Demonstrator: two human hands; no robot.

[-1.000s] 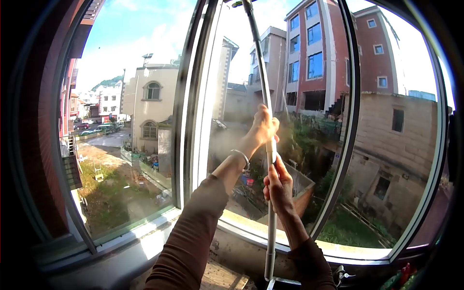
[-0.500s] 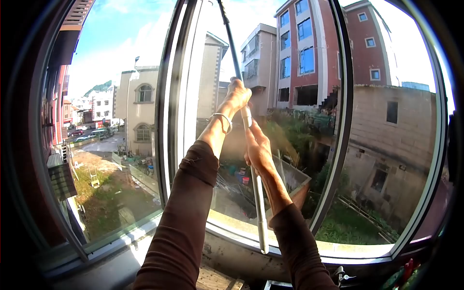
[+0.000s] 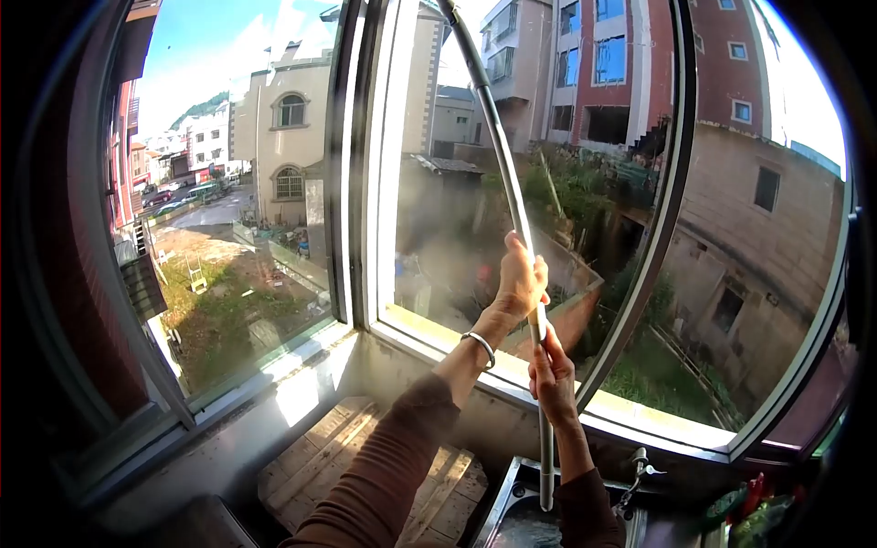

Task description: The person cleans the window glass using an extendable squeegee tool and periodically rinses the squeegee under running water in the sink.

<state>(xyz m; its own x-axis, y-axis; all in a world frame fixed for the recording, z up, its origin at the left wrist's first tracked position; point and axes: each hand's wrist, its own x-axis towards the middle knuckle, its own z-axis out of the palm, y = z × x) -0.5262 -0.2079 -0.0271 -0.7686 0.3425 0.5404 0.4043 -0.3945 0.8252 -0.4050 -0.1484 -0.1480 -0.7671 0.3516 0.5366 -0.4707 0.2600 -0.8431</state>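
A long metal pole (image 3: 509, 173) slants up in front of the window glass, its dark upper section leaving the top of the view. My left hand (image 3: 523, 281), with a bracelet at the wrist, is closed around the pole's middle. Just below it, my right hand (image 3: 554, 376) wraps the lower part. The pole's bottom end hangs over the sink (image 3: 498, 511). What sits at the top end is out of view.
A white window frame (image 3: 365, 183) surrounds the panes, with buildings and a yard outside. Below the sill lies a slatted wooden board (image 3: 315, 457). A tap (image 3: 642, 468) stands by the sink, near blurry red and green items (image 3: 756, 489) at lower right.
Both hands have come down and to the right with the pole, which now leans more to the left at its top. My view has tilted downward, showing more of the sink and board.
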